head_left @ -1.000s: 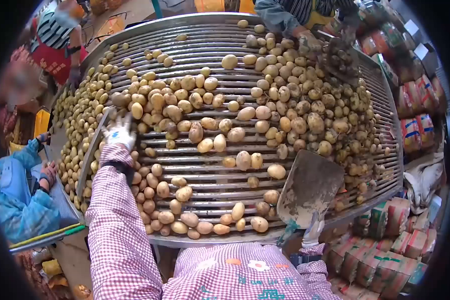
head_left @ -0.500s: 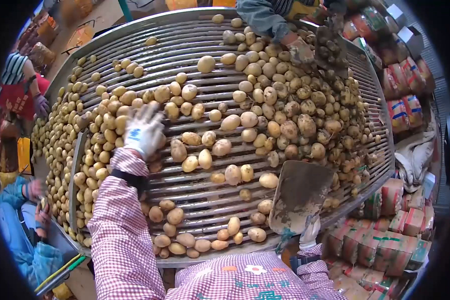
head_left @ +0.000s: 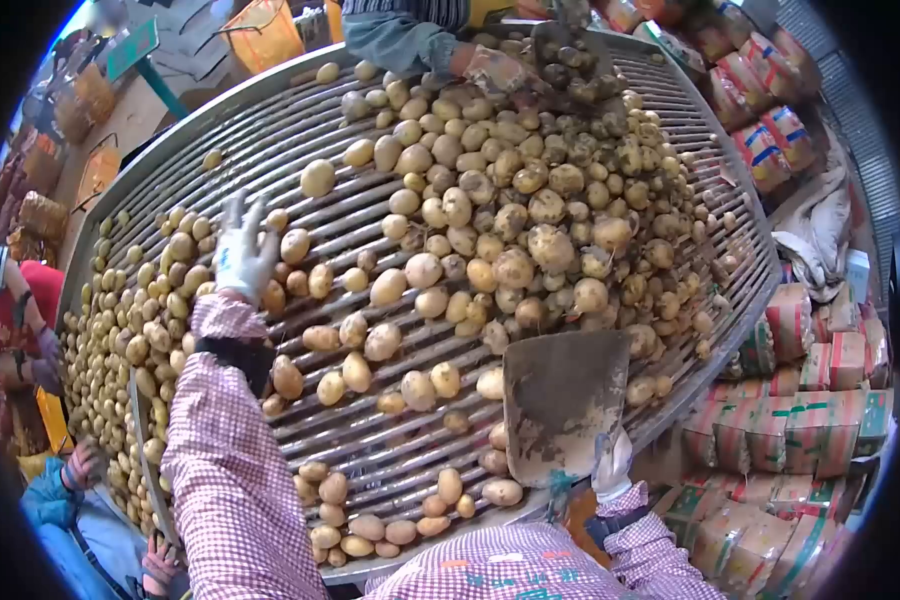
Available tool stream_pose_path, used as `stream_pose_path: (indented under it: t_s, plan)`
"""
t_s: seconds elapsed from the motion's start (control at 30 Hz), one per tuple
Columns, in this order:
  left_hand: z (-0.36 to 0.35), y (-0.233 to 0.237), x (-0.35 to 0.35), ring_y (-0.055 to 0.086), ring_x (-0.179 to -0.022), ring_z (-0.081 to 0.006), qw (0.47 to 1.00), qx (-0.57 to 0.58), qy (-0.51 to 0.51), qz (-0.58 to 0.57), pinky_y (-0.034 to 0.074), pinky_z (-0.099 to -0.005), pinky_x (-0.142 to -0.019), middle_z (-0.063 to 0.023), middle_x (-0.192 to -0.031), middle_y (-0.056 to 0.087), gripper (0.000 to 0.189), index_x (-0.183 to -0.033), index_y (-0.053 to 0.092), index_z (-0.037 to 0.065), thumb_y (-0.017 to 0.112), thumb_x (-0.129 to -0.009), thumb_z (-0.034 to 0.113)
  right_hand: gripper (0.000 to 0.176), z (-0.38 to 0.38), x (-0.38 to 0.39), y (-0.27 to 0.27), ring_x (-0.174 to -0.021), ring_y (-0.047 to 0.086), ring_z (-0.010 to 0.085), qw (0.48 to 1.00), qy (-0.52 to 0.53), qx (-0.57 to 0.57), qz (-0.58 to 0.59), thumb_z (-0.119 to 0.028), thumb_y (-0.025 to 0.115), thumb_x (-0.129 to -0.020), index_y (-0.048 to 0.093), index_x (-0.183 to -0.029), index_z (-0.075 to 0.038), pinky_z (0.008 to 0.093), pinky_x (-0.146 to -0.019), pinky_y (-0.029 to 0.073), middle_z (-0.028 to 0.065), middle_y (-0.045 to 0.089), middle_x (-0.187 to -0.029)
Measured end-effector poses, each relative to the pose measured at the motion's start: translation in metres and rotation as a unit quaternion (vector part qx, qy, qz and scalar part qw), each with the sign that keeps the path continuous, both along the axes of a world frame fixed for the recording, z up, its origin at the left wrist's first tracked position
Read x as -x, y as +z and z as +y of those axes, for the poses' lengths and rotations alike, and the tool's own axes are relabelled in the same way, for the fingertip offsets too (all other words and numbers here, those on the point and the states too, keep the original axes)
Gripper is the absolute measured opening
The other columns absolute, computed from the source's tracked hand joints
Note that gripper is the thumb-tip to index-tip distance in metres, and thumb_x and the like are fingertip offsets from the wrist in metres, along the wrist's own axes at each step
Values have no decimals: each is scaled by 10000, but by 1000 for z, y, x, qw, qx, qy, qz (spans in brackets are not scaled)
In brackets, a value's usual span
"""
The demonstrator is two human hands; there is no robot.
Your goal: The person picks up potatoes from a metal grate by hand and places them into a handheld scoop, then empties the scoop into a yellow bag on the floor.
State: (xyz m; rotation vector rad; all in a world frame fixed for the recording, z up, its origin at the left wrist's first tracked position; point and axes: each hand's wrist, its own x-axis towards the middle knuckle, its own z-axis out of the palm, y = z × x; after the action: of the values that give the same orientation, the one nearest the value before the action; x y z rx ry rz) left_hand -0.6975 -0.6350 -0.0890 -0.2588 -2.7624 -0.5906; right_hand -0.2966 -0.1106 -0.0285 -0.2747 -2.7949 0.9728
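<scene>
Fingers (head_left: 236,222) of our left hand (head_left: 242,258) are spread wide and hold nothing. The white knit glove lies palm down among the potatoes (head_left: 470,240), touching one or two on the left side of the pile. We take this flat pose as suited to covering several at once rather than pinching one.

Our right hand (head_left: 611,466), also gloved, is closed round the neck of the scoop (head_left: 562,400), whose handle is hidden. The blade lies flat on the counter (head_left: 270,150), front edge pointing away and just beside the potatoes, probably so the bars carry its weight and not our wrist.

That blade is dull metal, squarish, and smeared with dried soil. The potatoes are smooth, pale yellow ovals, dirtier toward the far right. They settle in the grooves between the counter's curved grey bars, which keeps them from rolling. Opposite us, a co-worker's hand (head_left: 497,72) works a second scoop (head_left: 570,50).
</scene>
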Motion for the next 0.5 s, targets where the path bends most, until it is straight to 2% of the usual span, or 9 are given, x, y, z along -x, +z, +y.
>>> stream_pose_path:
  t_s: [0.1,0.17,0.2,0.23,0.3,0.33,0.37,0.43,0.5]
  plan:
    - [54,-7,42,303,-1504,-436,999,-16,-43,-6,275,-475,-1235,-242,-1641,300,609,-1502,523,159,696,-920,216,613,2,-3,-7,-1073,662,397,992,-58,105,-47,-404,504,-1058,479,-1447,69,431,-935,507,242,669,-1229]
    - [75,-9,67,273,-1499,-490,998,-2,-23,-65,278,-486,-1237,-258,-1651,258,655,-1529,486,228,690,-908,260,633,8,-4,-10,-1069,667,405,998,-43,41,-37,-408,481,-1057,453,-1467,73,438,-927,515,249,669,-1225]
    - [75,-26,89,254,-1517,-468,993,-32,-32,-107,259,-469,-1250,-257,-1659,241,695,-1553,450,272,697,-904,288,632,4,0,-4,-1068,668,416,998,-33,40,-44,-396,476,-1056,444,-1472,79,443,-922,518,257,667,-1227]
    - [75,-44,105,326,-1486,-435,987,-86,-40,-132,320,-460,-1219,-255,-1613,326,699,-1540,462,241,715,-890,280,631,0,2,3,-1067,668,427,998,-24,39,-52,-384,471,-1055,435,-1476,84,447,-918,521,264,665,-1228]
    - [78,-45,120,460,-1379,-407,990,-60,-39,-121,407,-459,-1146,-242,-1483,471,689,-1493,502,202,754,-855,276,643,1,4,3,-1044,664,457,999,-16,18,-40,-391,469,-1056,424,-1477,94,461,-902,526,279,660,-1218]
    - [86,-43,121,554,-1244,-394,993,-52,22,-100,469,-462,-1064,-214,-1309,574,608,-1384,578,139,773,-816,237,654,1,3,-1,-1032,660,471,999,-12,7,-36,-400,466,-1057,416,-1477,99,469,-890,526,287,657,-1209]
    - [88,-51,130,591,-1171,-384,994,-111,-20,-4,487,-450,-1025,-199,-1235,604,513,-1275,622,95,766,-795,208,665,3,1,-3,-1020,657,484,999,-7,-5,-33,-410,464,-1058,408,-1478,103,477,-878,526,294,655,-1201]
    - [118,-22,121,601,-1131,-370,979,-198,-46,15,492,-451,-990,-194,-1190,617,426,-1178,639,55,752,-787,184,674,5,-3,-9,-1013,653,491,999,-16,5,-37,-419,462,-1059,403,-1477,107,483,-870,524,301,651,-1199]
    - [159,21,106,637,-1025,-385,958,-252,-113,-71,497,-460,-942,-182,-1115,647,385,-1120,639,33,747,-811,235,684,1,-4,-3,-1007,649,498,999,-19,16,-42,-429,460,-1060,398,-1476,110,490,-862,523,308,647,-1198]
